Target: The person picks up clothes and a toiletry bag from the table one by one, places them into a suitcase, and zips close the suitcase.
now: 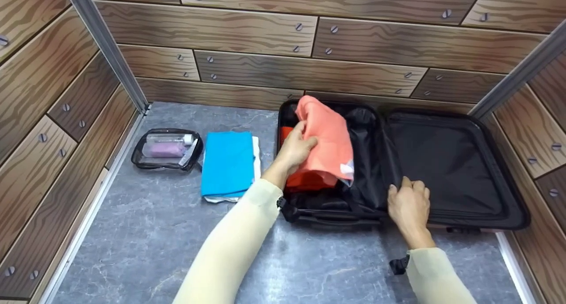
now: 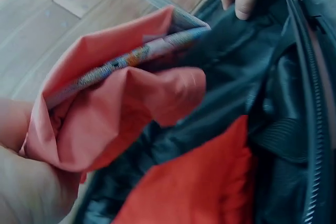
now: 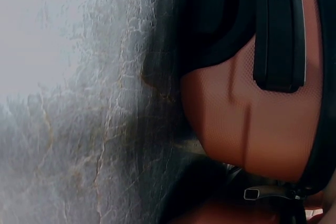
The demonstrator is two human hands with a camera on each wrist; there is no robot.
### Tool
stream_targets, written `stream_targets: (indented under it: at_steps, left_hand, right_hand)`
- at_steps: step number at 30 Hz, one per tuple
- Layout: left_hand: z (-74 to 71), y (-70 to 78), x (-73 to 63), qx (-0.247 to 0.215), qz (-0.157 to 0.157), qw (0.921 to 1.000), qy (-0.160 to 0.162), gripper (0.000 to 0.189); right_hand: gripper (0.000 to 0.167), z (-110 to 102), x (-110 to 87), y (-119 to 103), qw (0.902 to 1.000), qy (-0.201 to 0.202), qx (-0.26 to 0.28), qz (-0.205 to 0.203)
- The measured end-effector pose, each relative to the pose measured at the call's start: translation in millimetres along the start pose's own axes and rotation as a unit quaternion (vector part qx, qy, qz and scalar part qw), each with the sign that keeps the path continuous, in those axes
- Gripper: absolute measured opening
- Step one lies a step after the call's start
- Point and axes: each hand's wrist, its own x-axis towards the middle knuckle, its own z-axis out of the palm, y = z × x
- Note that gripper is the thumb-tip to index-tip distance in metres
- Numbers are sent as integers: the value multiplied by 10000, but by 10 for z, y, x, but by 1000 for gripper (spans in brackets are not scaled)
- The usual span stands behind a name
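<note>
The job looks partly done. One orange-red cloth [image 1: 305, 182] lies inside the suitcase [image 1: 336, 217], which is spread wide with its lid half [image 1: 460, 162] flat to the right. A coral cloth [image 1: 326, 138] is not yet set down: the left hand [image 1: 295, 148] holds it over the compartment, thumb and fingers clamped on its near edge. The right hand [image 1: 409, 204] rests at the border between the two halves, its fingers bent over the edge; whether they pinch it, one cannot tell. Outside, left of the suitcase, a blue cloth [image 1: 227, 160] lies on a white cloth [image 1: 257, 156], and a toiletry pouch [image 1: 155, 165] sits near them. None of these is in the luggage, and the lid is not closed.

The coral cloth is soft and matt, folded loosely, with a printed layer showing between its folds. The orange-red one slumps in broad, smooth planes. The blue piece is a flat, neat rectangle. The pouch is clear plastic with rounded corners and black trim, holding a white-capped bottle [image 1: 170, 138] and a lilac item [image 1: 166, 150]. The suitcase lining is thin, black and wrinkled, bordered by a toothed zipper [image 2: 317, 145]; its hard shell [image 3: 262, 124] is finely textured, coppery pink. The counter [image 1: 132, 233] is grey, veined like marble.
</note>
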Motion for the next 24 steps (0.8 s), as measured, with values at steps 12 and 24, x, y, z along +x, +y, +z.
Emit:
stream_targets:
  at_steps: [12,24]
  left_hand:
    - [-95,-468,20,-62,-922,9952,324,54]
    - [-10,-569,-98,3466,-69,9347,779,66]
  right_hand:
    - [52,6,0,-1,10000,87,6,-15]
    - [53,1,3,-13,9999,-137,-16,46]
